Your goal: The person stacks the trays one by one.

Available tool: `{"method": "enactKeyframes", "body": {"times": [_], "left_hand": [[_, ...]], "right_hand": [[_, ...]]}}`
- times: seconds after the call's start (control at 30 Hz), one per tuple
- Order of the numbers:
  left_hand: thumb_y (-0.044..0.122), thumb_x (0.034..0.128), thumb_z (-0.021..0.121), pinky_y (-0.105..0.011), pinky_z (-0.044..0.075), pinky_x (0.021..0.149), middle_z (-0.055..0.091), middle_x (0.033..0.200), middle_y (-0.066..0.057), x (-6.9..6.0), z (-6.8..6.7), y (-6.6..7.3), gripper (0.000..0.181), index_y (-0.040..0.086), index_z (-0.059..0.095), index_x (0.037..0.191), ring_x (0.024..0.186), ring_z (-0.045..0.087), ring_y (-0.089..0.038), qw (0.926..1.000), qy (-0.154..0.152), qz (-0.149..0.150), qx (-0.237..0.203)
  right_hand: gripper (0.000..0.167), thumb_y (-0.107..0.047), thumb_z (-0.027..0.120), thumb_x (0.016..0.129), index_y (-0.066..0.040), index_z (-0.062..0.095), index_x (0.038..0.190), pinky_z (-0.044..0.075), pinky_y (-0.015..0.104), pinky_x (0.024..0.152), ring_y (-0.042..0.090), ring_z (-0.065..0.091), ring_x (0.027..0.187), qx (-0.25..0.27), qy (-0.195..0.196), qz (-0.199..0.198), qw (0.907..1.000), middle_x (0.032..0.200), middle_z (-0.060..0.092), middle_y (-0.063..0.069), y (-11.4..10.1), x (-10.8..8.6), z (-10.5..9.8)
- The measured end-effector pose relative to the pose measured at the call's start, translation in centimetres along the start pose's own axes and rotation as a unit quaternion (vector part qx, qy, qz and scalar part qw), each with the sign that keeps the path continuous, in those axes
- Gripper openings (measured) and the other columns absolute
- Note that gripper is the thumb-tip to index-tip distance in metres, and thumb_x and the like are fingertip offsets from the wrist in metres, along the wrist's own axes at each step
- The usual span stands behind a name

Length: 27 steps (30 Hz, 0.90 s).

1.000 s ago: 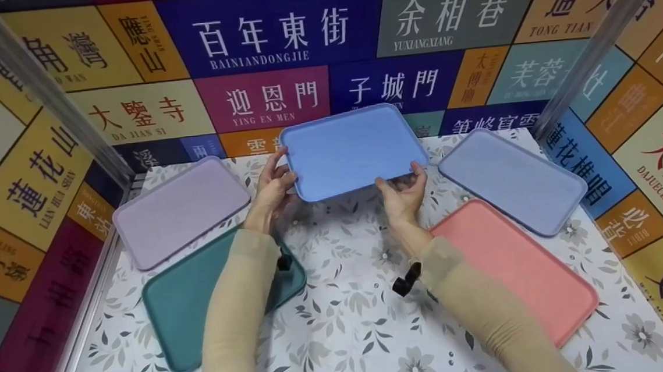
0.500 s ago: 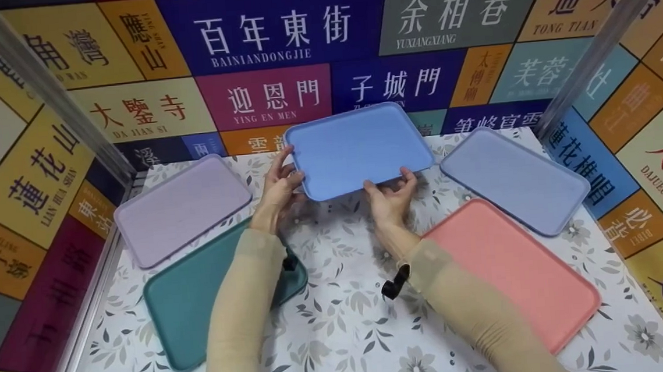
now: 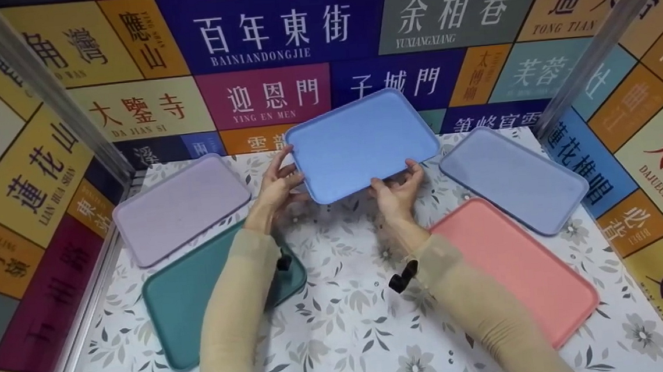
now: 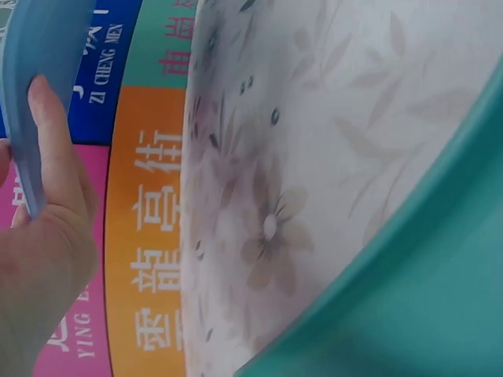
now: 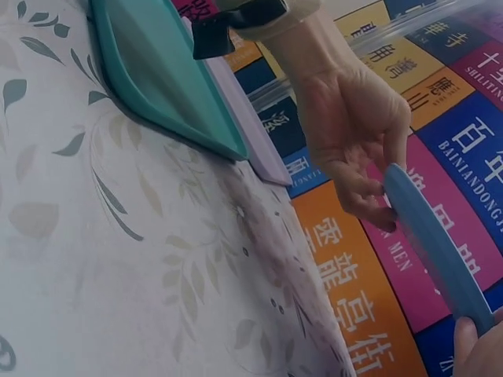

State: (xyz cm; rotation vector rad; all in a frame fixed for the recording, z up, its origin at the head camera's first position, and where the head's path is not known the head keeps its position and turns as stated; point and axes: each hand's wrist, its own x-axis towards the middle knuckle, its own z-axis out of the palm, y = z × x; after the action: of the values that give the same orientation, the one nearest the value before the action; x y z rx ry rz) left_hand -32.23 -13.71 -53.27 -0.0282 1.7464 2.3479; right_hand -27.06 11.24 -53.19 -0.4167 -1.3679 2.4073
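Both hands hold a bright blue rectangular tray (image 3: pixel 364 146) up off the table, its right end tilted higher. At its left short edge, my left hand (image 3: pixel 276 190) grips the rim with thumb and fingers; the left wrist view shows that hand (image 4: pixel 55 212) at the blue rim (image 4: pixel 23 118). My right hand (image 3: pixel 399 196) pinches the near long edge right of the middle. Seen edge-on in the right wrist view, the tray (image 5: pixel 440 236) runs between the left hand (image 5: pixel 357 141) and the right hand's fingertips (image 5: pixel 468 342).
On the flowered table (image 3: pixel 341 325) lie a lilac tray (image 3: pixel 184 211) and a green tray (image 3: pixel 191 301) at the left, a grey-blue tray (image 3: pixel 515 182) and a pink tray (image 3: pixel 518 266) at the right. Behind stands a sign-covered wall (image 3: pixel 273 26) with metal posts at the corners.
Both hands first shifted slightly, the right one moving left along the near edge, then back a little right. The tray's far right side has risen, and its tilt has grown.
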Motion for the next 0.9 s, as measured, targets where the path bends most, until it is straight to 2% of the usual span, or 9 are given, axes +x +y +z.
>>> {"method": "enactKeyframes", "body": {"times": [0.17, 0.3, 0.4, 0.5, 0.53, 0.63, 0.77, 0.83, 0.9], "left_hand": [[0.006, 0.1086, 0.067, -0.04, 0.071, 0.077, 0.053, 0.165, -0.019, 0.2, -1.6, 2.0, 0.075, 0.03, 0.041, 0.174, 0.116, 0.073, -0.026, 0.9996, 0.015, 0.007, 0.022], [0.014, 0.1104, 0.067, -0.042, 0.068, 0.089, 0.046, 0.167, -0.016, 0.2, -2.9, 4.1, 0.064, 0.029, 0.049, 0.17, 0.119, 0.071, -0.027, 0.9985, 0.016, -0.007, 0.052], [0.019, 0.1115, 0.066, -0.054, 0.062, 0.109, 0.042, 0.17, -0.014, 0.1, -3.5, 5.6, 0.059, 0.03, 0.053, 0.168, 0.131, 0.065, -0.032, 0.9968, -0.011, -0.037, 0.07], [0.023, 0.1103, 0.068, -0.06, 0.055, 0.122, 0.044, 0.175, -0.013, 0.0, -3.8, 6.8, 0.059, 0.03, 0.054, 0.167, 0.143, 0.062, -0.037, 0.9929, -0.051, -0.07, 0.082], [0.024, 0.1098, 0.069, -0.059, 0.055, 0.123, 0.044, 0.177, -0.012, 0.0, -3.9, 7.1, 0.06, 0.03, 0.053, 0.168, 0.145, 0.062, -0.037, 0.9909, -0.065, -0.079, 0.087], [0.024, 0.1076, 0.072, -0.052, 0.064, 0.111, 0.047, 0.177, -0.011, 0.0, -4.0, 7.6, 0.063, 0.029, 0.053, 0.168, 0.137, 0.07, -0.033, 0.9855, -0.102, -0.093, 0.099], [0.019, 0.1066, 0.072, -0.046, 0.068, 0.098, 0.051, 0.173, -0.013, 0.1, -4.3, 7.6, 0.062, 0.029, 0.057, 0.166, 0.109, 0.075, -0.023, 0.981, -0.13, -0.101, 0.103], [0.015, 0.1066, 0.071, -0.047, 0.068, 0.096, 0.054, 0.168, -0.013, 0.1, -4.3, 7.4, 0.062, 0.031, 0.058, 0.165, 0.105, 0.075, -0.022, 0.979, -0.139, -0.108, 0.104], [0.012, 0.1064, 0.07, -0.049, 0.069, 0.095, 0.059, 0.163, -0.012, 0.1, -4.3, 7.2, 0.065, 0.032, 0.056, 0.166, 0.109, 0.076, -0.023, 0.9761, -0.15, -0.115, 0.108]], "right_hand": [[0.087, 0.024, 0.063, 0.092, -0.015, 0.031, 0.162, 0.059, 0.027, 0.058, 0.021, 0.059, 0.078, -0.052, -0.036, 0.04, 0.9972, 0.131, 0.046, 0.006, -0.9, 0.3, -1.2], [0.087, 0.022, 0.064, 0.093, -0.015, 0.031, 0.164, 0.062, 0.027, 0.06, 0.015, 0.063, 0.077, -0.087, -0.077, 0.064, 0.9911, 0.132, 0.052, 0.005, -1.6, 0.6, -2.3], [0.086, 0.023, 0.064, 0.093, -0.012, 0.032, 0.165, 0.063, 0.026, 0.06, 0.011, 0.066, 0.08, -0.105, -0.116, 0.072, 0.985, 0.137, 0.054, 0.007, -2.0, 1.1, -3.2], [0.085, 0.024, 0.063, 0.093, -0.011, 0.033, 0.165, 0.064, 0.025, 0.06, 0.012, 0.07, 0.083, -0.107, -0.158, 0.087, 0.9778, 0.136, 0.056, 0.007, -2.5, 1.6, -4.0], [0.085, 0.023, 0.063, 0.092, -0.011, 0.034, 0.165, 0.064, 0.026, 0.061, 0.012, 0.07, 0.084, -0.106, -0.171, 0.094, 0.9749, 0.135, 0.057, 0.006, -2.7, 1.8, -4.3], [0.086, 0.023, 0.064, 0.092, -0.011, 0.035, 0.166, 0.065, 0.028, 0.063, 0.012, 0.074, 0.084, -0.106, -0.209, 0.112, 0.9656, 0.127, 0.059, 0.004, -3.3, 2.5, -5.1], [0.085, 0.021, 0.064, 0.093, -0.009, 0.034, 0.167, 0.067, 0.031, 0.067, 0.014, 0.077, 0.085, -0.121, -0.263, 0.119, 0.95, 0.127, 0.062, 0.003, -4.0, 3.7, -6.0], [0.084, 0.021, 0.062, 0.095, -0.007, 0.033, 0.168, 0.066, 0.031, 0.069, 0.014, 0.077, 0.089, -0.123, -0.288, 0.12, 0.9422, 0.128, 0.063, 0.002, -4.4, 4.2, -6.4], [0.083, 0.022, 0.06, 0.096, -0.007, 0.033, 0.168, 0.067, 0.032, 0.07, 0.015, 0.078, 0.092, -0.125, -0.309, 0.12, 0.9353, 0.128, 0.065, 0.002, -4.7, 4.8, -6.7]]}}
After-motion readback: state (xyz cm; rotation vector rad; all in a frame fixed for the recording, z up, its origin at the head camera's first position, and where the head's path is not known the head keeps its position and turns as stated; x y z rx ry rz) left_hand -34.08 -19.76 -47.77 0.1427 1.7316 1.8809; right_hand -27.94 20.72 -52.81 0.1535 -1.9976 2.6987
